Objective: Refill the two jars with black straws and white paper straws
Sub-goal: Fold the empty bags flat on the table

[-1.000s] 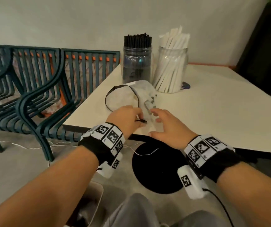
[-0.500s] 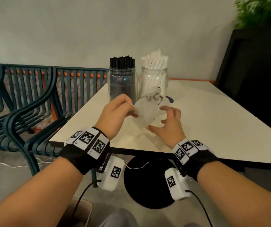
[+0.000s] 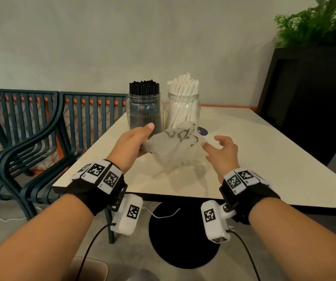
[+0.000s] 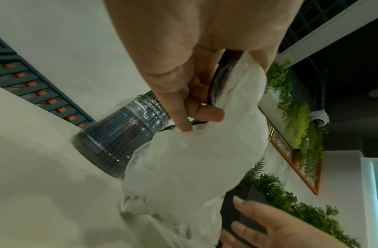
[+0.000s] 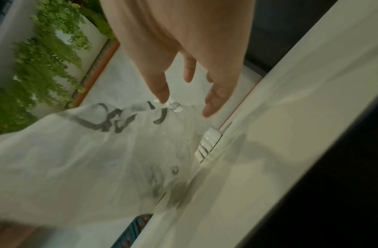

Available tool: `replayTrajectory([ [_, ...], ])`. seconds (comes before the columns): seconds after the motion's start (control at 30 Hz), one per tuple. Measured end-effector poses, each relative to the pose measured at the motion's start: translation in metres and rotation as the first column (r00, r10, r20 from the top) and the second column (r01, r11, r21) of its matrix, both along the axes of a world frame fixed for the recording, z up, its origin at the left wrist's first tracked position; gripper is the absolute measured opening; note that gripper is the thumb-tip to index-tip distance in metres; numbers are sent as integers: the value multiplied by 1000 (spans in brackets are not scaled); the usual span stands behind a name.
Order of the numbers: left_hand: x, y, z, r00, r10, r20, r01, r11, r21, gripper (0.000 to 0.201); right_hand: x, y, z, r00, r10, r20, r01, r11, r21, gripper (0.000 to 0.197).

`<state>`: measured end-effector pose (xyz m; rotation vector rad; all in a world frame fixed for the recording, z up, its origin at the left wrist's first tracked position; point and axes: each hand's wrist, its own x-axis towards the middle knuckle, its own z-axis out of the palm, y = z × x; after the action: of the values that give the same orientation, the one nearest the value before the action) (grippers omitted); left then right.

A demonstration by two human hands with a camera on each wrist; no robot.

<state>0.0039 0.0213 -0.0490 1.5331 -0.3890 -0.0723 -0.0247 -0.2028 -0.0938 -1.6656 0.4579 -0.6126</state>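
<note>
Two clear jars stand at the table's far left: one packed with black straws (image 3: 144, 112) (image 4: 118, 141), the other with white paper straws (image 3: 183, 107). In front of them my left hand (image 3: 137, 141) (image 4: 190, 107) pinches a crumpled translucent plastic bag (image 3: 173, 148) (image 4: 194, 161) (image 5: 88, 159) with black markings and holds it above the table. My right hand (image 3: 218, 151) (image 5: 184, 94) hovers just right of the bag, fingers spread and relaxed, holding nothing. The bag hides the lower part of the white-straw jar.
The white table (image 3: 254, 159) reaches right and toward me on a black round base (image 3: 183, 236). Dark green metal benches (image 3: 31, 138) stand on the left. A black planter (image 3: 313, 94) with green plants stands at the right. A small dark sticker (image 3: 202, 131) lies beside the jars.
My left hand has lifted the plastic bag off the table and raised it in front of the jars. My right hand has drawn away from the bag to the right and spread its fingers.
</note>
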Motion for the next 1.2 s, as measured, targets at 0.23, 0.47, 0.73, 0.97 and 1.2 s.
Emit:
replayTrajectory([
  [0.23, 3, 14, -7, 997, 21, 72, -21, 1000, -1, 34, 3, -11, -7, 937, 230, -264, -226, 973, 47, 67],
  [0.47, 1, 20, -9, 987, 101, 127, -97, 995, -37, 35, 1, -9, -18, 885, 239, -399, -330, 928, -175, 15],
  [0.73, 15, 67, -22, 760, 424, 492, -592, 765, 254, 21, -24, -47, 1, 992, -75, 98, 116, 837, -536, 24],
  [0.97, 20, 52, -33, 914, 171, 369, -406, 337, 849, 56, -33, -39, -7, 949, 72, -307, -247, 773, -584, 52],
  [1.2, 16, 24, -23, 877, 99, 470, -448, 521, 727, 54, -24, -12, 23, 975, 214, -55, -220, 959, -178, 64],
])
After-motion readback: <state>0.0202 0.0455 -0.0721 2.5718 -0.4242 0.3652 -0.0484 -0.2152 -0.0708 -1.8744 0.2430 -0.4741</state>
